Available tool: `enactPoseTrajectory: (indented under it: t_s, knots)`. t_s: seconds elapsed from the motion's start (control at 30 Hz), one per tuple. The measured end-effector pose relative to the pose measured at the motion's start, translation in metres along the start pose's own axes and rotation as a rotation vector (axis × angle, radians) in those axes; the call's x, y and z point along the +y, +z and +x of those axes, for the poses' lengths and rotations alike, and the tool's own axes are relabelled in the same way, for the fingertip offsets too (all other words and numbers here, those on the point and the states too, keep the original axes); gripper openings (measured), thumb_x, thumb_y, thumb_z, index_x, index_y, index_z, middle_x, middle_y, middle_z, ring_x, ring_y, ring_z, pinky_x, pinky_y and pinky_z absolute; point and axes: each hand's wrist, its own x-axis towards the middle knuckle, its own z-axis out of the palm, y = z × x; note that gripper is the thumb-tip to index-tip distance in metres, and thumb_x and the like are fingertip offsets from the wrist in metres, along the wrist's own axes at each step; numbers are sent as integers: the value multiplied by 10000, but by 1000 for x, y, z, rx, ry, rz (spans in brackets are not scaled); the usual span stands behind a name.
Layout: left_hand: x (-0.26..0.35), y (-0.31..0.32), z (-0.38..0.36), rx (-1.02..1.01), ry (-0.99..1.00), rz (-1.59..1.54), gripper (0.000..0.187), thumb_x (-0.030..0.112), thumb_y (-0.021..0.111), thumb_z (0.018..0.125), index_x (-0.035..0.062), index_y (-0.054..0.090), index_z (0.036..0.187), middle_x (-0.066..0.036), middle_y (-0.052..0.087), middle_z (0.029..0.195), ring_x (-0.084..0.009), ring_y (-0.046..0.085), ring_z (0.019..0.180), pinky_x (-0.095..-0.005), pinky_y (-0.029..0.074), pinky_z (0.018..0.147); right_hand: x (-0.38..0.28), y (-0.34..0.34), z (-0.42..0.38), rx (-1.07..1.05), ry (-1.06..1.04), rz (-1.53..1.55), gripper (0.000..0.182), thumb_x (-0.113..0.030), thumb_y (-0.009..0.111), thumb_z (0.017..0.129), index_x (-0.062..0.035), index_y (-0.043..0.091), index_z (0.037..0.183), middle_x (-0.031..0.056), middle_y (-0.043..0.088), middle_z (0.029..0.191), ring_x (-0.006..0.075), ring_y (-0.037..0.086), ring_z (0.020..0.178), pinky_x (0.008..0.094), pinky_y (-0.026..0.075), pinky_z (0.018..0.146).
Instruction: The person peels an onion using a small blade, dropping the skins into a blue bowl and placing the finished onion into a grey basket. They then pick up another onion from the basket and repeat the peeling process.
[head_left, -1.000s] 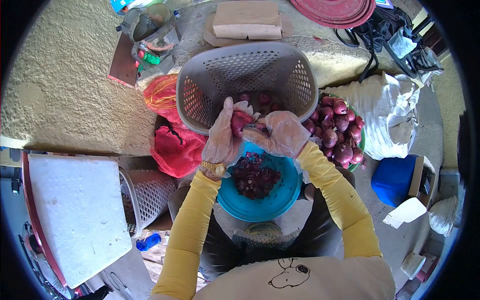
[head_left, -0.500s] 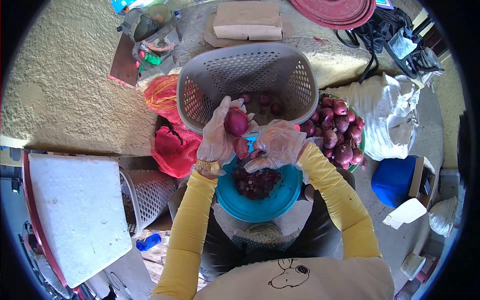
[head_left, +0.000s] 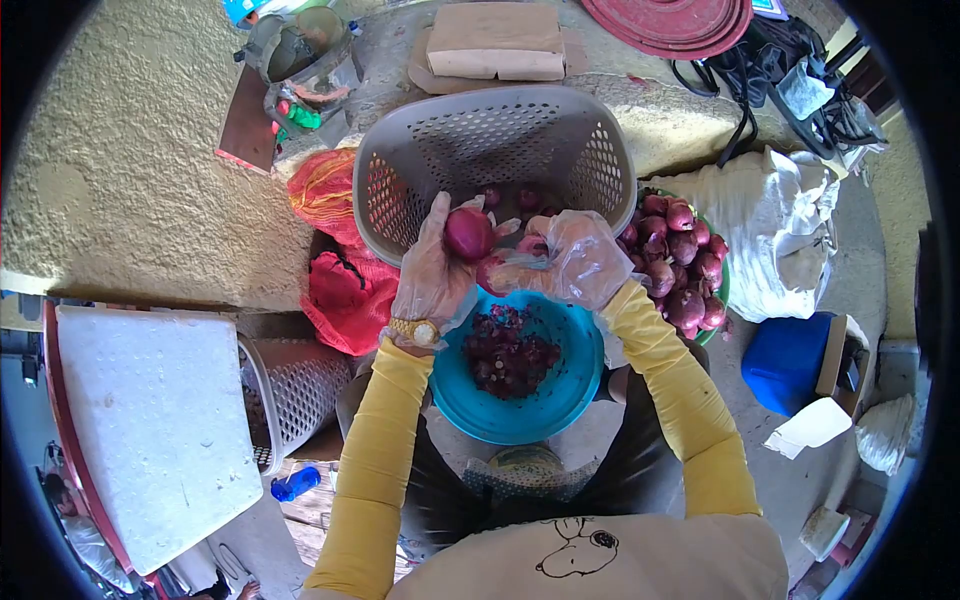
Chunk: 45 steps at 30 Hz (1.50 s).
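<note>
right hand (head_left: pixel 580 262) covers what it grips; left hand (head_left: pixel 432 275) shows onion (head_left: pixel 467 234).

The right hand (head_left: pixel 572 262), inside a crumpled clear glove, covers most of what it grips, so only a purple sliver shows and whether a blade is there cannot be told. The grey basket (head_left: pixel 400 180) hides part of its onions behind its near rim. The green bowl (head_left: pixel 716 318) of onions is partly masked by the right sleeve. Red discs (head_left: pixel 668 20) are cut off by the top edge.
</note>
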Motion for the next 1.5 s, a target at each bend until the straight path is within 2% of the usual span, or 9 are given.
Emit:
enactPoseTrajectory:
  t_s: [0.23,0.3,0.6,0.83,1.03,1.1,1.13,1.33,1.5]
  knots:
    - [-3,1,0,-101,108,118,433,348,679,1029,13,570,1281,-150,650,1155,-365,666,1084,-557,611,933,-10,12,2,-15,49,245,742,-621,850,767,-56,725,1232,153,756,918,295,737,846,414,568,803]
    - [-4,-6,5,-33,79,47,407,352,692,1022,33,585,1251,-136,661,1124,-313,662,1053,-510,604,900,-4,24,4,11,84,391,630,-491,889,799,-30,725,1196,99,683,778,194,593,680,376,515,696]
    - [-12,-8,6,15,87,107,478,456,637,1039,19,593,1228,-143,673,1127,-287,648,1055,-461,565,964,-9,25,3,-4,273,345,422,-407,877,840,-32,724,957,98,704,780,217,614,696,353,526,722]
    - [-2,-12,5,50,75,157,521,482,626,1039,16,568,1266,-162,661,1129,-307,641,1071,-465,560,960,1,27,0,-107,224,360,374,-420,841,861,-71,731,940,106,696,845,252,639,774,371,523,795]
    - [11,-15,4,153,60,-8,538,507,608,1041,31,561,1286,-179,634,1156,-344,634,1077,-499,555,949,1,18,1,-532,124,367,414,-475,827,841,-97,756,994,124,748,954,274,694,880,391,533,846]
    - [12,-14,2,129,43,-7,571,542,635,1018,41,554,1281,-162,625,1144,-375,644,1059,-482,570,898,-9,7,-2,-684,25,190,458,-534,813,861,-82,761,909,126,731,817,268,690,792,410,519,756]
    - [11,-15,2,130,43,-7,571,542,635,1018,41,554,1281,-162,625,1144,-375,644,1059,-482,570,898,-7,10,-3,-694,19,166,539,-629,784,843,-95,774,911,131,744,832,308,709,816,433,531,761]
    - [10,-13,3,125,-1,9,618,550,626,1017,-14,564,1263,-200,630,1150,-382,640,1065,-485,583,901,-9,10,2,-630,-14,46,710,-742,753,805,-57,774,990,153,729,819,323,695,753,443,534,724]
    - [6,-4,0,146,39,222,660,599,608,1009,-13,577,1252,-184,682,1082,-341,720,866,-460,617,773,4,15,-5,-456,-169,81,762,-759,751,796,-25,747,1001,177,683,750,324,660,692,445,512,679]
